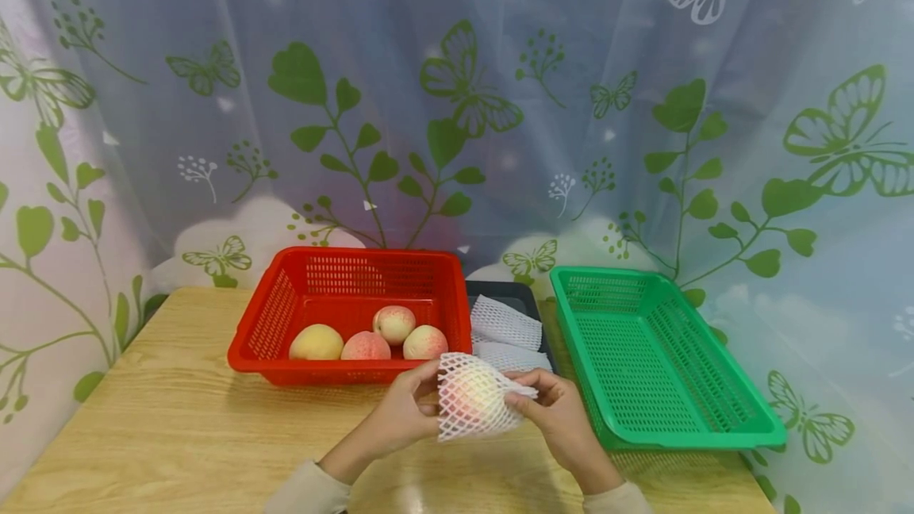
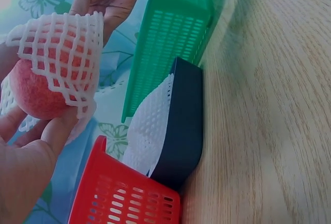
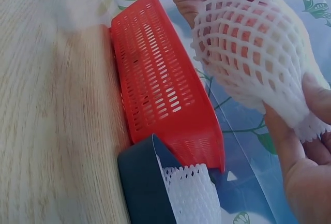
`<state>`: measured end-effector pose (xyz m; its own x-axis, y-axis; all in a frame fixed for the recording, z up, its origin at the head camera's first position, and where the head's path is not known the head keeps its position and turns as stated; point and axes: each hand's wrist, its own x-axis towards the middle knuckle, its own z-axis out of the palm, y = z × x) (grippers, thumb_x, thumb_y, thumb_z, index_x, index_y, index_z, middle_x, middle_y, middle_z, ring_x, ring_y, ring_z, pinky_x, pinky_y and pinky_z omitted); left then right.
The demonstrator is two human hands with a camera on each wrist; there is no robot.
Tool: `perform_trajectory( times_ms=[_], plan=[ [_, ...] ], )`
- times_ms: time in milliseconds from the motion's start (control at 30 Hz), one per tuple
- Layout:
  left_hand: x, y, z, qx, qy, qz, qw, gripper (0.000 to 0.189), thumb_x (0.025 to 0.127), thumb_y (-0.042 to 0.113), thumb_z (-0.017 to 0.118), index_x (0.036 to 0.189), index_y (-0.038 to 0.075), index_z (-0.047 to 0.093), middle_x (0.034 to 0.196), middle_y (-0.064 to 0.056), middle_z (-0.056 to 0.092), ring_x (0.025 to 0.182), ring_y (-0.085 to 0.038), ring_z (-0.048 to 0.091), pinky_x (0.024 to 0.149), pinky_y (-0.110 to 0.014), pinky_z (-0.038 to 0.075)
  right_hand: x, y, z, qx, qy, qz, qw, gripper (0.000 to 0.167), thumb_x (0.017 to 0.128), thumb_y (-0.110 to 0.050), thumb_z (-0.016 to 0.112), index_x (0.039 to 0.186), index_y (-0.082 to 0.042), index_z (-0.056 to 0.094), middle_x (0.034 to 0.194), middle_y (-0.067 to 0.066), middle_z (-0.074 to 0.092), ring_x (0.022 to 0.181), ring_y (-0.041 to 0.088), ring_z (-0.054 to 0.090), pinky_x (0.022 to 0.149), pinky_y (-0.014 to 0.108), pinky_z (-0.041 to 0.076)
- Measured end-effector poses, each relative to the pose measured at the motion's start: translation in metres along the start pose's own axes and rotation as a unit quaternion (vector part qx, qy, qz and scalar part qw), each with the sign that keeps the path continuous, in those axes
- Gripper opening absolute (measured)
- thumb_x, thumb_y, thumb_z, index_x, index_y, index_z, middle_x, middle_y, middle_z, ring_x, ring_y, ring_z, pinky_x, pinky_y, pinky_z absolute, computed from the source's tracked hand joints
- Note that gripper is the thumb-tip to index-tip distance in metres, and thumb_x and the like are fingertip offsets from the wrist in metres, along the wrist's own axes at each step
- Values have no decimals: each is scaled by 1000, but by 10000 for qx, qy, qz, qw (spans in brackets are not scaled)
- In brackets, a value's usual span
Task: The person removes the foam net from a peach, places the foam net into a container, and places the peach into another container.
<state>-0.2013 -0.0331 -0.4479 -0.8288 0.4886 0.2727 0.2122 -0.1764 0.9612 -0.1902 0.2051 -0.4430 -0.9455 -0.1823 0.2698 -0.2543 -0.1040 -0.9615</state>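
Note:
A pink peach (image 2: 39, 92) is held up between my two hands over the front of the table, partly inside a white foam net sleeve (image 3: 258, 69). My left hand (image 1: 400, 423) grips the peach at the sleeve's wide mouth, where part of its pink skin stays bare in the left wrist view. On the other side, the fingers and thumb of my right hand (image 1: 560, 415) pinch the sleeve's narrow gathered end. Behind the hands, several more peaches (image 1: 316, 343) lie in a red basket (image 1: 350, 373).
More white foam nets (image 1: 505, 324) lie in a dark tray (image 1: 503, 289) between the baskets. On the right stands a green basket (image 1: 643, 363) with perforated walls. The wooden table (image 1: 164, 419) meets a butterfly-printed curtain (image 1: 400, 101) behind.

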Motion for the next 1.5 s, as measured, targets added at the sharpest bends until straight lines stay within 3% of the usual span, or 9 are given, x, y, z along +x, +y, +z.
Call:
perform_trajectory(
  times_ms=[233,467,600,833,967,1233,1500],
  plan=[
    [-2,1,-2,72,195,-40,9998,68,70,-11,71,134,-5,48,125,-21,54,110,-24,56,85,-34,55,1,-2,0,-138,175,74,9997,22,80,8,69,88,-13,69,100,-5,70,91,8,63,70,19,53],
    [-3,5,-9,289,481,183,9983,65,71,-8,75,132,-4,50,122,-22,55,104,-21,59,81,-33,56,7,-10,-6,-485,376,271,9977,15,80,0,73,95,-4,69,97,-5,68,75,7,62,64,19,52],
    [-3,8,-18,356,643,247,9970,66,73,0,81,132,3,53,129,-17,55,106,-24,60,83,-33,56,14,-15,-13,-636,545,394,9957,21,82,-1,72,101,3,64,95,-5,65,72,6,59,63,19,51],
    [-6,15,-32,606,1020,-114,9929,66,72,11,85,131,15,56,134,-4,55,114,-27,56,86,-33,55,23,-25,-32,-1011,636,433,9919,41,87,-8,70,122,6,55,96,-2,62,79,8,59,69,22,52],
    [-9,20,-44,887,1194,-216,9886,65,73,15,84,132,16,55,135,-6,51,116,-30,54,88,-32,54,30,-28,-44,-1004,713,477,9912,41,89,-10,67,127,-1,54,101,-4,64,87,9,62,74,24,54],
    [-15,27,-74,816,1481,-448,9846,63,77,12,81,133,15,52,135,-10,52,119,-31,52,86,-29,54,47,-29,-57,-952,1071,885,9857,44,91,-18,66,131,-10,50,109,-10,63,100,7,60,84,22,51],
    [-17,40,-113,1615,1813,-611,9681,67,75,26,83,134,18,52,135,-4,54,120,-26,53,85,-26,53,68,-23,-60,-1026,1428,1372,9748,46,95,-14,61,137,-8,46,131,10,54,100,4,58,84,20,49]
  ],
)
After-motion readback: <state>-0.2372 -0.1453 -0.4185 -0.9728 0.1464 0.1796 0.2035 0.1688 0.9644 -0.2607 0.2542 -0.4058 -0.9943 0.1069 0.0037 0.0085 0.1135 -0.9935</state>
